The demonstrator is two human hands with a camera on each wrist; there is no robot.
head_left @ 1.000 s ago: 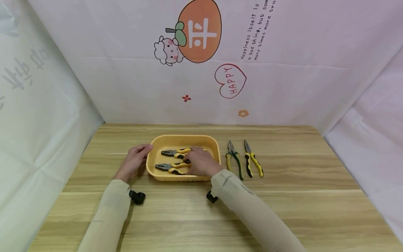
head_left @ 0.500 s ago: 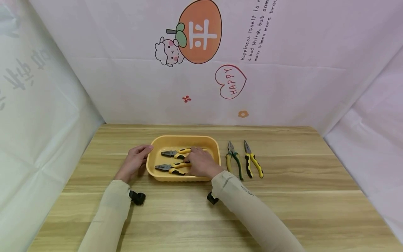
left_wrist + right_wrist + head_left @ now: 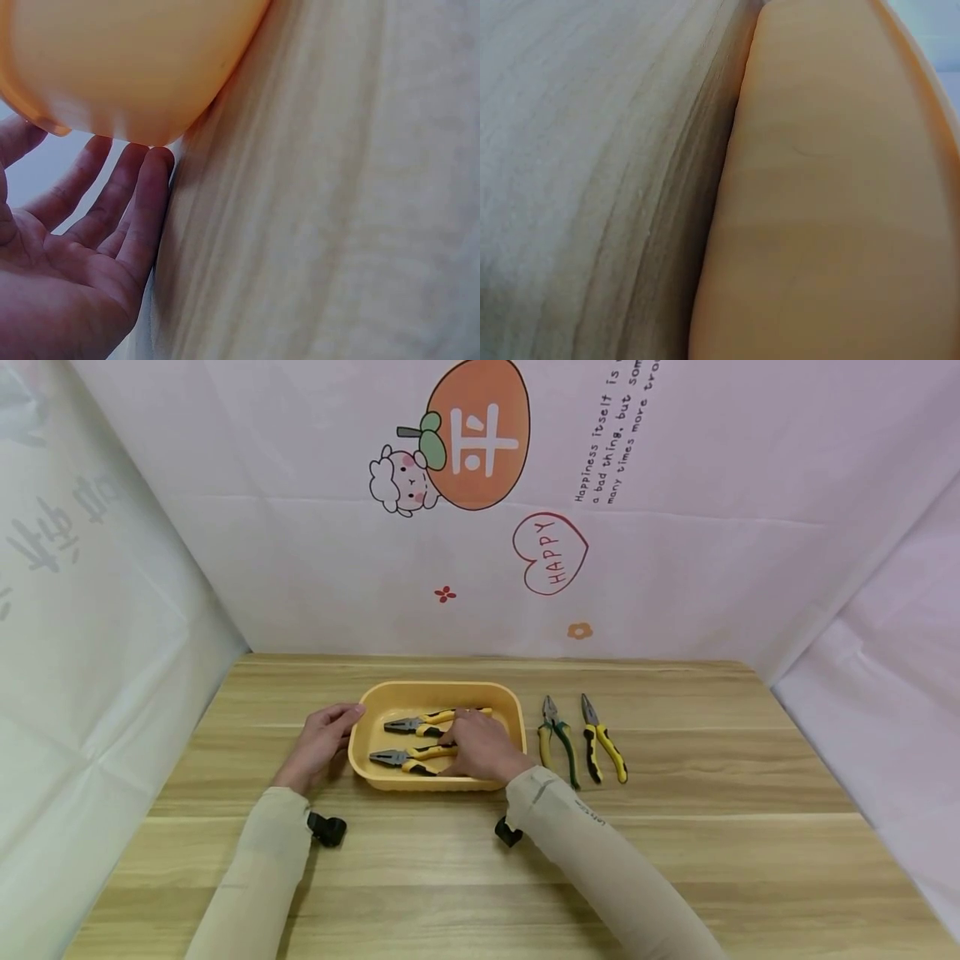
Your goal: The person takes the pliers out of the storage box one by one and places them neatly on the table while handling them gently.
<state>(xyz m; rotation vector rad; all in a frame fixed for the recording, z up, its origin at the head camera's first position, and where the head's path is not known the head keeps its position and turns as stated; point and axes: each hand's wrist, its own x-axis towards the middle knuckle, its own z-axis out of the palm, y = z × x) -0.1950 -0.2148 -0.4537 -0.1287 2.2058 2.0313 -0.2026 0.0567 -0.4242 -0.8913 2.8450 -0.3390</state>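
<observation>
A yellow plastic basin (image 3: 435,785) stands on the table with two pairs of pliers inside, their grey jaws pointing left. My left hand (image 3: 318,743) is at the basin's left end. Its thumb touches the rim, and in the left wrist view the nearly straight fingers (image 3: 150,195) touch the outer wall. Over the front wall reaches my right hand (image 3: 483,747), its fingers around the yellow-and-black handles of the nearer pliers (image 3: 390,758). Those handle ends are hidden under the hand. The farther pliers (image 3: 405,725) lie just behind, partly covered by the fingers.
Right of the basin lie green-handled pliers (image 3: 567,752) and yellow-and-black long-nose pliers (image 3: 615,756) on the wooden table (image 3: 712,760). A white printed sheet (image 3: 675,585) rises behind the table's back edge. The right wrist view shows only the basin's outer wall (image 3: 832,195) and the tabletop.
My right hand and sleeve have shifted very slightly right, uncovering a little more of the farther pliers' handle. The left hand, the basin and the pliers stay put.
</observation>
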